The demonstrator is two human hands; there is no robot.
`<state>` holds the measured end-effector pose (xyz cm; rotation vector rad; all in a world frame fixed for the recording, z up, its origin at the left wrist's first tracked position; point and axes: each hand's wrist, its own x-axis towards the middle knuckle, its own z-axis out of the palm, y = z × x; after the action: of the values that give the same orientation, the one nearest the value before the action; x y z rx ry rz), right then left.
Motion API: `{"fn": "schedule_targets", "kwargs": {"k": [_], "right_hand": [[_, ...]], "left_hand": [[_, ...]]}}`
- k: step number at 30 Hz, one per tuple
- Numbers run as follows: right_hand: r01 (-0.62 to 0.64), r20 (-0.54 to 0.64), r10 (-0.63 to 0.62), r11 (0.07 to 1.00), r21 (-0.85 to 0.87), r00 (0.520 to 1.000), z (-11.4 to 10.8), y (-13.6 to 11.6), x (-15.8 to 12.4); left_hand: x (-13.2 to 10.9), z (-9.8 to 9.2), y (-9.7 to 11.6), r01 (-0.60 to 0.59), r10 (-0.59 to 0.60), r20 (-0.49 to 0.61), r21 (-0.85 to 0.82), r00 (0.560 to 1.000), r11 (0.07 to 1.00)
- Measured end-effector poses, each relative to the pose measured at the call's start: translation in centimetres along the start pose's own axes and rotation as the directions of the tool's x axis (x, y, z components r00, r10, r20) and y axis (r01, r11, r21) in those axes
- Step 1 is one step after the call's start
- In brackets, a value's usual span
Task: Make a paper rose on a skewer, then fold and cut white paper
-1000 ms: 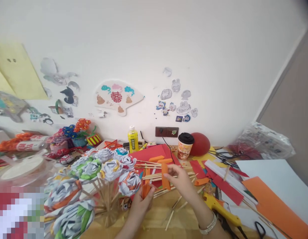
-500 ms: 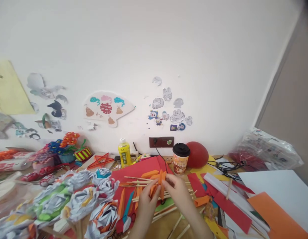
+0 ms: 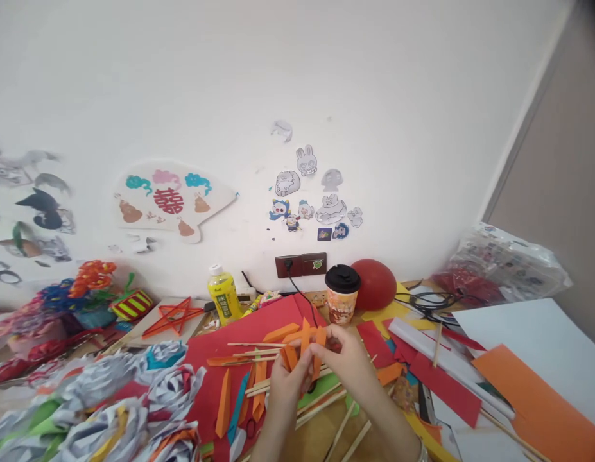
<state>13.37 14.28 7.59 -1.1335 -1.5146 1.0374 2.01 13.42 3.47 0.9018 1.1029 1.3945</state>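
"What have we got here?"
"Our left hand (image 3: 287,384) has its fingers curled in around some folded orange paper (image 3: 289,357). Our right hand (image 3: 344,353) pinches an orange strip (image 3: 321,337) between thumb and fingers."
"Where are we holding them?"
"Close together, over our thin sticks (image 3: 261,387) and big red paper (image 3: 215,343), in front of the cup (image 3: 342,303)."

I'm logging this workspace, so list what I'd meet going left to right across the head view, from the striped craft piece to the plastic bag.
Striped craft piece, orange-red star, yellow bottle, left hand, lidded cup, red balloon, plastic bag.
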Motion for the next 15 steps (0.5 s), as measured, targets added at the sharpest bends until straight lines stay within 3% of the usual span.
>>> {"fn": "schedule_targets", "kwargs": {"k": [5,15], "right_hand": [[-0.007,-0.085,0.007,1.0,-0.001,0.996,-0.4,-0.2,0.1],[0.054,-0.219,-0.081,0.99,-0.128,0.972,0.6,-0.9,-0.6]], "left_hand": [[-0.1,-0.6,-0.6,-0.071,0.078,0.094,-0.078,0.992,0.994],[-1.1,-0.7,0.3,-0.069,0.044,0.199,0.123,0.979,0.99]]}}
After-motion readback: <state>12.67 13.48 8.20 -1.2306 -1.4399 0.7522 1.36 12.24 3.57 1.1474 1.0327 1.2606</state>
